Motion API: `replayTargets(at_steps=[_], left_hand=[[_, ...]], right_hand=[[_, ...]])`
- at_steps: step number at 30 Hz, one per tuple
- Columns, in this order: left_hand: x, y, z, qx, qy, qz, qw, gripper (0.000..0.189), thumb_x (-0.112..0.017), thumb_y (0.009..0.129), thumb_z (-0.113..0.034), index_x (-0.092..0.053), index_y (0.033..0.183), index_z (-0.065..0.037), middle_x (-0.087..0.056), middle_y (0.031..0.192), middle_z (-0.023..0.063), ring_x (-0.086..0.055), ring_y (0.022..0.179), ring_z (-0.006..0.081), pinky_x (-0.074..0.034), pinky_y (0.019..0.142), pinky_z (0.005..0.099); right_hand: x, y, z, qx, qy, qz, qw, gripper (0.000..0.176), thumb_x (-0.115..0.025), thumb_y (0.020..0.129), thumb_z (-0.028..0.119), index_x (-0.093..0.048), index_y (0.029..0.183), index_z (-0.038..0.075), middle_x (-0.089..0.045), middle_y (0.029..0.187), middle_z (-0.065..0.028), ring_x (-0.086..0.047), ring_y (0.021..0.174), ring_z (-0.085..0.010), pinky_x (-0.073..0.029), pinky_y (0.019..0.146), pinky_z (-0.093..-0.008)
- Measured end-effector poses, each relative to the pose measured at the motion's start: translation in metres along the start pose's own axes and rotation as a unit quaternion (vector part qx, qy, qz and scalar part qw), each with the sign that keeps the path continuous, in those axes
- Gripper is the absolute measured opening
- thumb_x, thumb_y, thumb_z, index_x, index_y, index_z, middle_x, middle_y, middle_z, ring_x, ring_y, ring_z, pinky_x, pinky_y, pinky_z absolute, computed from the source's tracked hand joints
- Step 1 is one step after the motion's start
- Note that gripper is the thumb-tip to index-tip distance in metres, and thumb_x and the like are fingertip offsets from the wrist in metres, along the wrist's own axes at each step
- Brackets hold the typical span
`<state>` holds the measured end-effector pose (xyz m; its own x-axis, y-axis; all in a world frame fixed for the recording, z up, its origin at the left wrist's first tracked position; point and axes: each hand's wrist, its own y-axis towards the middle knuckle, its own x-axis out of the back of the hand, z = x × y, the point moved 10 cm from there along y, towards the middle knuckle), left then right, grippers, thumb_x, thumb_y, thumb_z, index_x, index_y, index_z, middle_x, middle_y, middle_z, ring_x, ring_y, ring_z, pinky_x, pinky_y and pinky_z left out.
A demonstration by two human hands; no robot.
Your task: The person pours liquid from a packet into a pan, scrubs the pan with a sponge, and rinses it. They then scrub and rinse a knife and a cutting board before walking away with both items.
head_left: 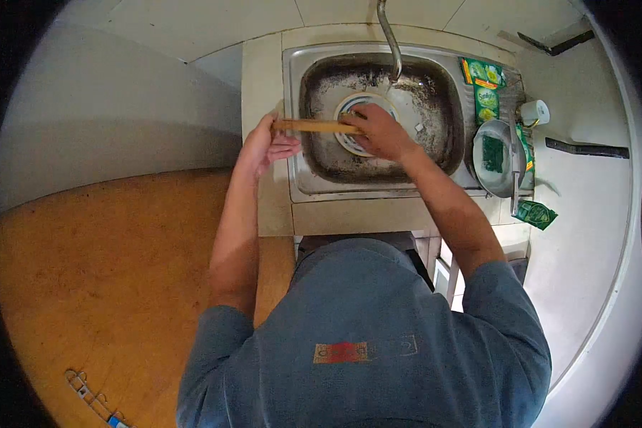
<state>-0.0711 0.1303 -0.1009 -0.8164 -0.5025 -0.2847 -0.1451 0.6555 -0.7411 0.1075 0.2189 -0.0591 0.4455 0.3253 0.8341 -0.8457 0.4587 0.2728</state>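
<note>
A flat, light wooden stick (312,126) lies crosswise over the left side of the steel sink (378,58). My left hand (267,145) grips its left end between thumb and fingers, just outside the sink's left edge. My right hand (380,131) closes around the other end, its fingers hiding that tip. Below the right hand, in the basin, sits a round white plate (364,98) with a coloured band, partly covered by the hand. Over the plate hangs the curved metal faucet (389,43), its spout close above the right hand.
On the drainboard to the right rests a pan (479,172) with a dark green scouring pad (492,154) inside. Around it are green packets (486,102), a white cup (533,112) and a loose green packet (536,214). A metal hook rack (85,394) lies at lower left.
</note>
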Motion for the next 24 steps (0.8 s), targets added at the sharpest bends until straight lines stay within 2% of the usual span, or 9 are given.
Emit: replayTargets(at_steps=[2,3,5,9,11,14,17,19,24], left_hand=[[0.029,-0.01,-0.034,-0.004,0.415,-0.142,0.898,0.051,-0.048,0.091,-0.044,-0.049,0.112,0.002,-0.059,0.095,0.0134,-0.06,0.079,0.0215,-0.049,0.072,0.031],[0.034,-0.002,-0.031,-0.005,0.415,-0.142,0.899,0.051,-0.048,0.091,-0.044,-0.049,0.112,0.002,-0.059,0.095,0.0134,-0.06,0.079,0.0215,-0.049,0.072,0.031],[-0.008,-0.025,-0.079,-0.471,0.428,-0.064,0.769,0.048,-0.056,0.089,-0.041,-0.052,0.109,0.003,-0.06,0.093,0.013,-0.058,0.084,0.0169,-0.045,0.079,0.0298],[-0.02,-0.029,-0.085,-0.453,0.393,-0.021,0.8,0.042,-0.062,0.086,-0.036,-0.056,0.103,0.003,-0.062,0.087,0.0087,-0.056,0.087,0.0136,-0.043,0.082,0.0288],[-0.01,-0.006,-0.067,-0.279,0.442,0.019,0.852,0.037,-0.058,0.089,-0.035,-0.059,0.098,0.001,-0.063,0.089,0.0057,-0.056,0.088,0.013,-0.043,0.082,0.0282],[-0.016,-0.02,-0.056,-0.274,0.394,0.058,0.876,0.032,-0.051,0.093,-0.032,-0.058,0.098,-0.002,-0.059,0.082,0.0006,-0.056,0.08,0.0109,-0.044,0.072,0.0266],[0.009,-0.014,-0.045,-0.255,0.33,0.046,0.908,0.034,-0.049,0.094,-0.035,-0.057,0.085,-0.003,-0.056,0.076,0.0009,-0.053,0.072,0.0103,-0.042,0.067,0.0252],[0.029,-0.013,-0.039,-0.256,0.288,0.021,0.922,0.034,-0.048,0.094,-0.036,-0.055,0.081,-0.005,-0.054,0.074,0.001,-0.051,0.069,0.0106,-0.041,0.065,0.025],[0.044,-0.011,-0.011,-0.244,0.143,-0.027,0.959,0.036,-0.046,0.094,-0.039,-0.052,0.078,-0.007,-0.053,0.072,0.0023,-0.049,0.068,0.0113,-0.041,0.066,0.0251]], right_hand=[[0.015,0.006,-0.004,0.011,0.034,-0.002,0.999,0.036,-0.066,0.076,0.018,-0.057,0.11,0.01,-0.056,0.107,-0.017,-0.054,0.097,-0.0345,-0.044,0.084,-0.0414],[0.02,0.01,-0.007,0.009,0.095,0.016,0.995,0.035,-0.067,0.076,0.018,-0.057,0.108,0.008,-0.057,0.103,-0.0173,-0.056,0.093,-0.0342,-0.045,0.081,-0.0399],[0.02,0.014,-0.008,0.007,0.158,0.036,0.987,0.034,-0.067,0.076,0.018,-0.057,0.107,0.006,-0.058,0.099,-0.0175,-0.057,0.089,-0.034,-0.046,0.078,-0.0384],[0.014,0.022,-0.013,-0.037,0.204,0.062,0.976,0.033,-0.07,0.075,0.022,-0.058,0.099,0.002,-0.06,0.089,-0.0154,-0.06,0.081,-0.0297,-0.047,0.073,-0.0353],[0.009,0.025,-0.01,-0.037,0.214,0.084,0.973,0.033,-0.071,0.075,0.023,-0.058,0.096,0.001,-0.06,0.087,-0.0144,-0.06,0.079,-0.028,-0.047,0.072,-0.0344],[0.001,0.026,-0.018,-0.098,0.244,0.084,0.961,0.036,-0.073,0.07,0.025,-0.058,0.095,0.003,-0.062,0.088,-0.0155,-0.06,0.084,-0.0325,-0.046,0.075,-0.0369],[0.018,0.036,-0.02,-0.073,0.247,-0.048,0.965,0.036,-0.074,0.071,0.027,-0.058,0.094,0.004,-0.061,0.09,-0.0146,-0.06,0.085,-0.0309,-0.046,0.074,-0.037],[0.045,0.036,-0.028,-0.118,0.187,-0.225,0.949,0.031,-0.069,0.076,0.022,-0.057,0.098,0.005,-0.058,0.096,-0.0152,-0.056,0.093,-0.0323,-0.044,0.08,-0.0382],[0.013,0.042,0.006,-0.137,0.113,-0.247,0.953,0.032,-0.061,0.079,0.008,-0.054,0.11,0.005,-0.053,0.104,-0.0177,-0.051,0.099,-0.0348,-0.04,0.087,-0.0398]])
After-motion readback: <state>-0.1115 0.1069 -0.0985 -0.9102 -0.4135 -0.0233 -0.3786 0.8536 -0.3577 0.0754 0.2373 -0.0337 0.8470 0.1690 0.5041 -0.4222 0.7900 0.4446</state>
